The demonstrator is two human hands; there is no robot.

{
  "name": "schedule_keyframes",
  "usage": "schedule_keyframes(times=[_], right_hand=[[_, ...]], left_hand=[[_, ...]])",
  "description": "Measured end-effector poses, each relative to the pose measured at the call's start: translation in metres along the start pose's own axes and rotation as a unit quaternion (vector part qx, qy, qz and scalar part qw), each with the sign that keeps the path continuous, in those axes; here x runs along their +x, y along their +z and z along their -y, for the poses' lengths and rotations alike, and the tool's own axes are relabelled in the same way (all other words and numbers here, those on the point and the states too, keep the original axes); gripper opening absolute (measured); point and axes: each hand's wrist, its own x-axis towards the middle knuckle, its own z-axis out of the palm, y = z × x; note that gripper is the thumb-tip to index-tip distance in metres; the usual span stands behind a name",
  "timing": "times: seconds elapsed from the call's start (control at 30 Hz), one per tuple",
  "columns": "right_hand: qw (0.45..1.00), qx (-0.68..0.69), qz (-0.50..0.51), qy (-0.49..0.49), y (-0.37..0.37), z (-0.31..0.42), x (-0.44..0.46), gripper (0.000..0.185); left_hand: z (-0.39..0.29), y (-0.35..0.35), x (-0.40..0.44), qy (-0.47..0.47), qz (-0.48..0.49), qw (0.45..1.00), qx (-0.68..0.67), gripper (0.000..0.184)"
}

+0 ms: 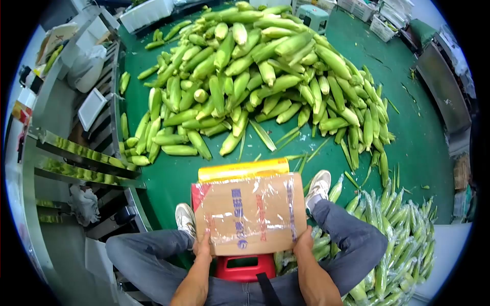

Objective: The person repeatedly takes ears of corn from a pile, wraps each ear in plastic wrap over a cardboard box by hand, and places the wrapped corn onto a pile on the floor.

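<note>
A brown cardboard box with blue and red print and shiny clear tape lies between my knees. My left hand holds its near left corner, fingers partly hidden beneath. At the near right corner, my right hand grips the box the same way. Just beyond the box's far edge shows a yellow package. Under the near edge, a red plastic stool is visible. Beyond my feet rises a large heap of green corn ears in their husks.
Plastic-wrapped corn lies at the right by my knee. Metal shelving stands along the left. Loose husk leaves are on the green floor. A pale green stool and white crates are at the back.
</note>
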Motion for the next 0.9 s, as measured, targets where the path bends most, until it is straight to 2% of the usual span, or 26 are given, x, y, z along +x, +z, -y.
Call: schedule_keyframes(times=[0.1,0.17,0.3,0.33,0.37,0.4,0.43,0.47,0.5,0.57,0.6,0.7,0.73,0.77,0.8,0.87,0.9], right_hand=[[0.994,-0.097,-0.004,-0.060,0.025,0.020,-0.016,0.072],[0.994,-0.089,0.009,-0.069,0.040,0.021,-0.012,0.073],[0.984,-0.147,0.016,-0.098,0.068,0.040,-0.028,0.075],[0.981,-0.163,0.029,-0.104,0.070,0.045,-0.024,0.075],[0.977,-0.175,0.043,-0.112,0.077,0.050,-0.021,0.076],[0.931,-0.228,0.002,-0.286,0.083,0.050,-0.017,0.076],[0.851,-0.271,-0.043,-0.447,0.089,0.051,-0.012,0.075],[0.740,-0.302,-0.087,-0.595,0.098,0.057,-0.010,0.076],[0.713,-0.329,-0.035,-0.618,0.111,0.072,-0.019,0.074],[0.651,-0.395,0.071,-0.644,0.121,0.088,-0.048,0.070],[0.611,-0.437,0.061,-0.657,0.116,0.084,-0.052,0.061],[0.486,-0.517,0.043,-0.703,0.113,0.088,-0.048,0.038],[0.453,-0.527,0.052,-0.718,0.113,0.093,-0.028,0.033],[0.418,-0.536,0.059,-0.731,0.112,0.097,-0.016,0.028],[0.387,-0.533,0.071,-0.749,0.102,0.102,-0.022,0.014],[0.371,-0.552,0.086,-0.742,0.100,0.096,-0.008,0.011],[0.361,-0.561,0.094,-0.739,0.097,0.092,-0.001,0.010]], left_hand=[[-0.008,0.002,0.024,-0.006,-0.013,0.997,0.070,0.077],[-0.012,0.009,0.043,0.045,0.004,0.998,0.032,0.077],[-0.024,0.018,0.071,0.127,-0.045,0.986,0.095,0.088],[-0.028,0.021,0.068,0.191,-0.143,0.948,0.212,0.090],[-0.036,0.029,0.062,0.253,-0.237,0.882,0.320,0.091],[-0.047,0.036,0.052,0.305,-0.323,0.792,0.419,0.092],[-0.060,0.039,0.042,0.395,-0.256,0.791,0.392,0.090],[-0.082,0.041,0.024,0.481,-0.187,0.779,0.356,0.088],[-0.099,0.045,0.014,0.559,-0.120,0.757,0.316,0.086],[-0.100,0.062,0.004,0.512,-0.071,0.749,0.414,0.068],[-0.100,0.068,0.005,0.490,-0.048,0.739,0.459,0.060],[-0.083,0.075,0.040,0.439,0.004,0.788,0.432,0.041],[-0.077,0.075,0.047,0.489,-0.020,0.784,0.380,0.028],[-0.078,0.075,0.055,0.497,0.008,0.786,0.368,0.027],[-0.079,0.070,0.062,0.502,0.039,0.787,0.356,0.026],[-0.084,0.058,0.067,0.521,0.071,0.779,0.342,0.025],[-0.085,0.049,0.067,0.499,0.096,0.789,0.345,0.025]])
